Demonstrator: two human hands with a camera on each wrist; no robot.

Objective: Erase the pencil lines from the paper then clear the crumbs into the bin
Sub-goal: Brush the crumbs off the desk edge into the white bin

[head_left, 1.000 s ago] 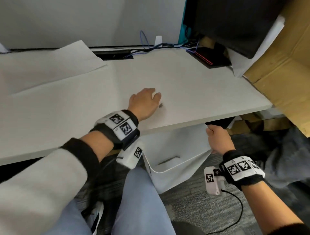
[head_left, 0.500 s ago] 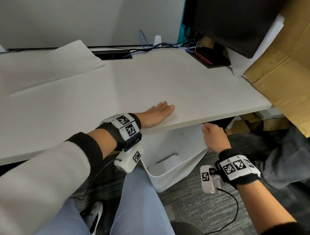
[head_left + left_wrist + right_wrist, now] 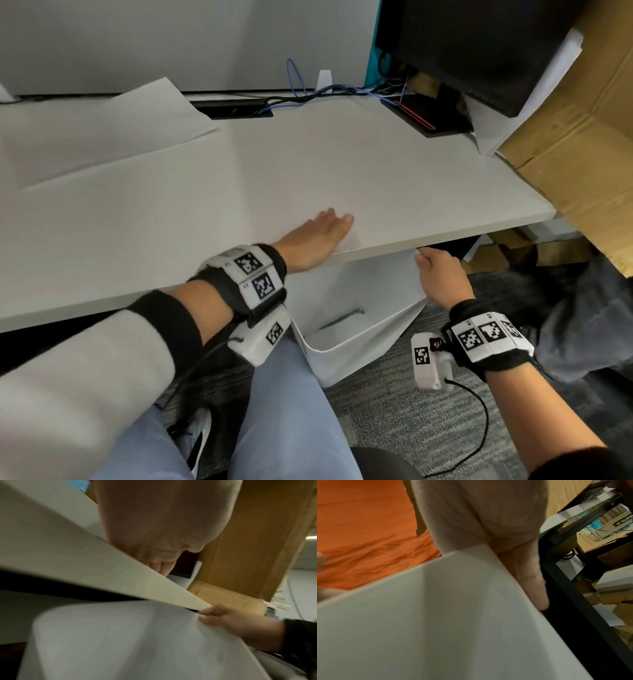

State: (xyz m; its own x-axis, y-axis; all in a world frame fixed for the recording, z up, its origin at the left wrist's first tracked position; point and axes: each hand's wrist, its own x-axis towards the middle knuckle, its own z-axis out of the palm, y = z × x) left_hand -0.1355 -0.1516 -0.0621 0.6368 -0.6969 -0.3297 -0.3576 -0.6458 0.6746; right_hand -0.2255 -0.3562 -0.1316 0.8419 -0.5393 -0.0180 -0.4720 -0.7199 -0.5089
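The right hand (image 3: pixel 445 279) grips the rim of the white bin (image 3: pixel 346 339), holding it tilted just below the desk edge (image 3: pixel 445 236), evidently to catch debris. The left hand (image 3: pixel 315 240) lies flat and extended on the desk above the bin, holding nothing, placed for sweeping the few dark crumbs (image 3: pixel 354 246) at the edge. The paper (image 3: pixel 102 130) lies well back from that edge.

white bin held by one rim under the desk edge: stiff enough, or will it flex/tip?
The bin looks thin-walled plastic, probably light. The right hand grips only one rim, and it hangs tilted, so likely to swing or flex if bumped. Smooth walls may slip.
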